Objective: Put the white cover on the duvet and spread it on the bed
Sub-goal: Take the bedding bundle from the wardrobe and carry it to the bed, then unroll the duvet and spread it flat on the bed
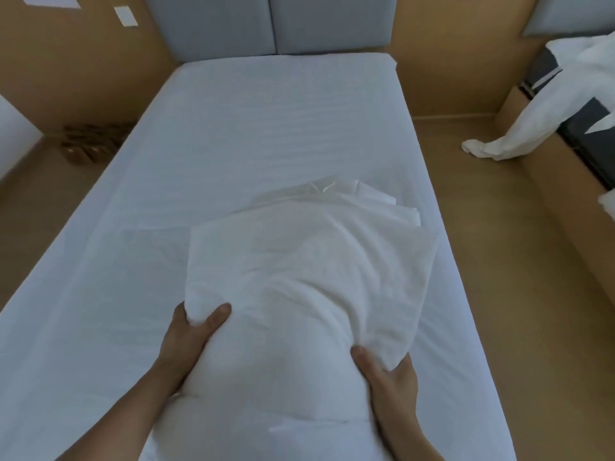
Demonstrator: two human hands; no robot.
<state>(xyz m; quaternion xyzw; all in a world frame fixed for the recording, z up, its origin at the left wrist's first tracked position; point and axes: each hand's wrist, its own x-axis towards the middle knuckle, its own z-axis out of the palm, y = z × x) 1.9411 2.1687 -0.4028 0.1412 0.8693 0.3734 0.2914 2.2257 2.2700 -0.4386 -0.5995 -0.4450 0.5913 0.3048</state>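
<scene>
White smooth sheet covers the single bed (pixel 233 128), which stands against a grey padded headboard (pixel 266 24). On its near half lies a folded bundle of soft white fabric (pixel 309 261); I cannot tell whether it is the cover or the duvet. The left hand (pixel 196 331) grasps the bundle's near left corner, thumb on top. The right hand (pixel 389 380) grasps the near right corner the same way. Behind the bundle, thinner folded white layers (pixel 372 201) stick out. At far right a white cloth (pixel 519 138) hangs from a second bed (pixel 589 124) onto the brown floor (pixel 482 244).
</scene>
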